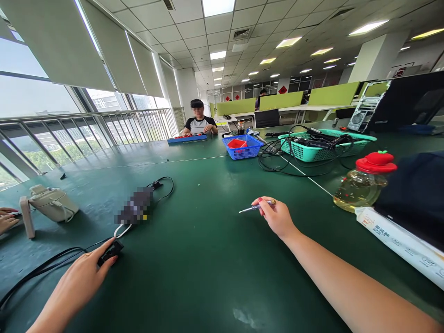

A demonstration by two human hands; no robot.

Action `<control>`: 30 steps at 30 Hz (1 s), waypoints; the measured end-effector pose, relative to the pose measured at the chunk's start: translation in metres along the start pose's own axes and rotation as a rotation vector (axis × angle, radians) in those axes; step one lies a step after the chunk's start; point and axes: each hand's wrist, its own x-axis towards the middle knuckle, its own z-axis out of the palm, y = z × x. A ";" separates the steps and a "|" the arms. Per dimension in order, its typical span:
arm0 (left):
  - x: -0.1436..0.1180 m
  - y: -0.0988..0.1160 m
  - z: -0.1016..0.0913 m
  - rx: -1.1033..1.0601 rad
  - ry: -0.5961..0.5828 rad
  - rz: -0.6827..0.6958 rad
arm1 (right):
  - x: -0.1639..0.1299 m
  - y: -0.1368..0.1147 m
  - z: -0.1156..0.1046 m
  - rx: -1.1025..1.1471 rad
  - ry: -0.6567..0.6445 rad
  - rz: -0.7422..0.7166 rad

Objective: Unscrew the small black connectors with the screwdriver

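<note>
My left hand [81, 277] is at the lower left, thumb and fingers around a small black block [111, 252] lying on the green table. What the block is I cannot make out. Just beyond its fingertips lies a blurred-out dark object [135, 206] with a white cord loop [122, 230] at its near end and a short black cable at its far end. My right hand [275, 216] is closed on a screwdriver [255, 207], held a little above the table, its metal tip pointing left.
Black cables [45, 263] run to the left edge, near a beige bag [57, 203] and another person's hand [7, 221]. A blue basket [243, 152], a green basket [305, 155] of cables, a red-lidded jar [360, 187] and a white box [402, 245] stand right. Someone sits opposite.
</note>
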 end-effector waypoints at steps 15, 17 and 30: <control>0.009 -0.012 0.012 0.005 0.002 -0.066 | -0.001 -0.005 0.001 0.009 -0.002 -0.007; 0.010 -0.016 0.016 -0.005 0.024 -0.066 | 0.000 -0.005 0.001 0.016 -0.006 0.001; 0.008 -0.015 0.011 0.012 0.016 -0.019 | 0.000 -0.004 0.001 0.017 0.002 -0.008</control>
